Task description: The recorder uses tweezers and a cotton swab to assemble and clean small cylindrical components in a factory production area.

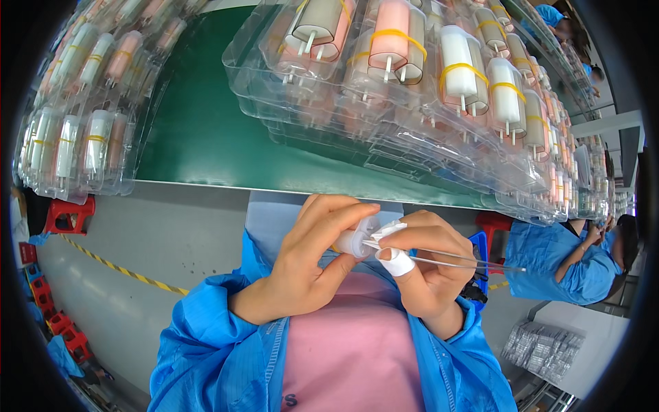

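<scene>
My left hand [309, 257] is closed around a translucent white cylinder [355, 242] with a yellow band partly showing at its side. Its end faces my right hand [427, 261], which pinches a folded white wipe [388, 232] against that end. A thin metal tool [473, 261] like a pair of slim rods also runs through the right hand's fingers and sticks out to the right. White tape [397, 262] wraps a digit of that hand. Both hands are held in front of my chest, just off the table's near edge.
Stacked clear plastic trays [302, 103] of banded pink, white and grey cylinders stand on the green table [206, 137]. More such trays [82, 158] are at the left. A co-worker in a blue sleeve [549, 257] is at the right. Red stools [68, 214] stand beyond the table.
</scene>
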The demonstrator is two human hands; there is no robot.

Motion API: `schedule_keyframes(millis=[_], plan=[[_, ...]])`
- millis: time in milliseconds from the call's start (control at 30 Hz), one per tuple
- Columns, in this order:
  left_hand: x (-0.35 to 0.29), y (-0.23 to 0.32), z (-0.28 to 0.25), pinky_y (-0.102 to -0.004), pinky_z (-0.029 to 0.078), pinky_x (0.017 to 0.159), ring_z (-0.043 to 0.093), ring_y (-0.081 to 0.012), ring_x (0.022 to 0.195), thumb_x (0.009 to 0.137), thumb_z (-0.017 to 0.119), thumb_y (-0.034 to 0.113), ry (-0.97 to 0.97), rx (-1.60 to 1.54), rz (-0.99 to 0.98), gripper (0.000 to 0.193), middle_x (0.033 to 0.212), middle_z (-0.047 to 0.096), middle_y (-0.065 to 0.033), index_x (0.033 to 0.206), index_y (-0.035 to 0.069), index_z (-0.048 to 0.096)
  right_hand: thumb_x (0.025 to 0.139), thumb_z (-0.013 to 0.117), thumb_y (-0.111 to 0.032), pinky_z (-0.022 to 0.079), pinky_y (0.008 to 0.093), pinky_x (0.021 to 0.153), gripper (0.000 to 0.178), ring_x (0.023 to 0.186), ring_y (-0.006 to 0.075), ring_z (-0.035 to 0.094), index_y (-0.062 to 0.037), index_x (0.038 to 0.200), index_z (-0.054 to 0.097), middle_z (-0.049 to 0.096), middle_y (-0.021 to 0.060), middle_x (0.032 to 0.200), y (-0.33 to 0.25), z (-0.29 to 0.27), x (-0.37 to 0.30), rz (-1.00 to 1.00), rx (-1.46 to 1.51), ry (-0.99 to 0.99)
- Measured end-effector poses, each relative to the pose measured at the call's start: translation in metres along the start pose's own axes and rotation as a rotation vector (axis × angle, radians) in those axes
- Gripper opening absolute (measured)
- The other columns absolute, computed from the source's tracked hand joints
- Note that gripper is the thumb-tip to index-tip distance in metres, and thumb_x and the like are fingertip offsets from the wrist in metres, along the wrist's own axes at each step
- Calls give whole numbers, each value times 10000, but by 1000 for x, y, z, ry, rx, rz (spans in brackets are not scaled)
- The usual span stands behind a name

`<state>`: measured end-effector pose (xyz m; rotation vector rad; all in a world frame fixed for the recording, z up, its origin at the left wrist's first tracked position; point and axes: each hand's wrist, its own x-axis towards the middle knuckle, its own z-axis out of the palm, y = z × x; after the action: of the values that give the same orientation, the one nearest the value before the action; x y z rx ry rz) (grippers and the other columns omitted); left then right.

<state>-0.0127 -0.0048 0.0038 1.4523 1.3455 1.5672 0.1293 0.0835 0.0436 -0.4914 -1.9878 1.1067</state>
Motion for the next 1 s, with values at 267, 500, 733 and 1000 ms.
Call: schedule_keyframes(millis=[267,500,733,1000], plan=[[0,2,1,-355,438,820,517,-299,986,664,652,-82,-4,-24,16,561,1111,522,-162,1208,-16,532,696,721,9,496,270,578,155,669,208,636,11,841,666,663,129,788,3,0,-6,23,110,66],[-2,1,1,-360,433,834,515,-307,990,657,639,-84,14,-28,1,561,1109,524,-162,1205,-18,538,696,723,4,497,275,569,151,667,222,642,-5,839,675,664,126,787,0,3,-4,-10,36,50],[-1,1,1,-366,434,810,514,-311,965,635,637,-91,19,39,24,563,1086,531,-156,1187,-23,551,712,705,-6,492,261,570,135,656,212,641,-5,843,676,657,115,772,-3,1,0,18,-2,1],[2,-4,-2,-364,438,786,512,-304,932,633,638,-93,-4,220,120,575,1079,532,-153,1196,-21,548,739,676,-3,467,253,568,105,633,194,610,0,844,669,646,118,763,-6,-4,14,80,-26,-148]])
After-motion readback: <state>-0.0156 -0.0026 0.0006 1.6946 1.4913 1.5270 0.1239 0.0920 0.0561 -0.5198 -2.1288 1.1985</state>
